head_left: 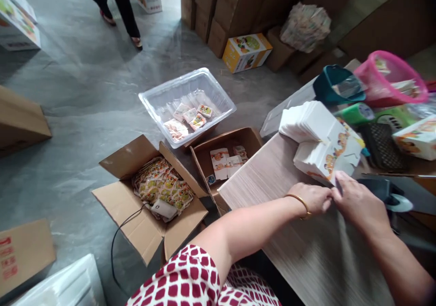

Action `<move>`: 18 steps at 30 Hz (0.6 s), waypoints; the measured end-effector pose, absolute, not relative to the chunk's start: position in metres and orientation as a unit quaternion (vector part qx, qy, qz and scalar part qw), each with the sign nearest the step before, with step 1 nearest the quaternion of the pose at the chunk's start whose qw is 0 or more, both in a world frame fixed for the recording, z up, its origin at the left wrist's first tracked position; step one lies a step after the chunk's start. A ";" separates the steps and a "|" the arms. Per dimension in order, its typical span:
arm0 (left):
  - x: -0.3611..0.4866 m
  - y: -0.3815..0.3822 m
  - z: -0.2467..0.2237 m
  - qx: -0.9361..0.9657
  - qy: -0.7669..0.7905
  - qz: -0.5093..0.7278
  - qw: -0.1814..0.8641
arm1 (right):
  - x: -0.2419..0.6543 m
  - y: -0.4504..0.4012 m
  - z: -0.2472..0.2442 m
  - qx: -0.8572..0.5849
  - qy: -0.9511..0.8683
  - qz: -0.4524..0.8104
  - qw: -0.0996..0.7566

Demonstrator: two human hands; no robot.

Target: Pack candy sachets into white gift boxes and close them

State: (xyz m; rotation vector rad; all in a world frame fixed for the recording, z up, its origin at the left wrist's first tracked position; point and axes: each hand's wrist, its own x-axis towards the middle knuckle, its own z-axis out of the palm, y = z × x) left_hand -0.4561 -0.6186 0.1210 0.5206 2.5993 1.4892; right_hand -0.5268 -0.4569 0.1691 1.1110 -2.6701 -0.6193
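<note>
My left hand (314,198), with a gold bangle at its wrist, is closed over the wood-grain table (265,174). My right hand (360,203) meets it at the fingertips, its fingers bent and pressed together. Whatever is pinched between them is too small or hidden to make out. Just beyond the fingers stands a stack of flat white printed cartons (315,137), with orange pictures on the side toward me. The right fingertips are at the stack's near lower edge; whether they touch it I cannot tell.
Left of the table are an open cardboard box (136,219) of small packets with a phone (164,209) on top, another carton (200,160) and a clear plastic tub (150,103). A pink basket (374,85) and teal basket (327,87) stand right. A person's legs (122,6) show behind.
</note>
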 end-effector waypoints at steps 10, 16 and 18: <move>-0.449 -0.619 0.124 0.117 0.844 0.523 0.002 | -0.529 -0.468 0.192 0.318 -0.942 -0.108 -0.001; -0.450 -0.617 0.123 0.104 0.828 0.551 -0.009 | -0.540 -0.460 0.233 0.326 -0.939 0.002 -0.109; -0.450 -0.618 0.123 0.099 0.820 0.563 -0.008 | -0.542 -0.458 0.237 0.323 -0.938 0.043 -0.116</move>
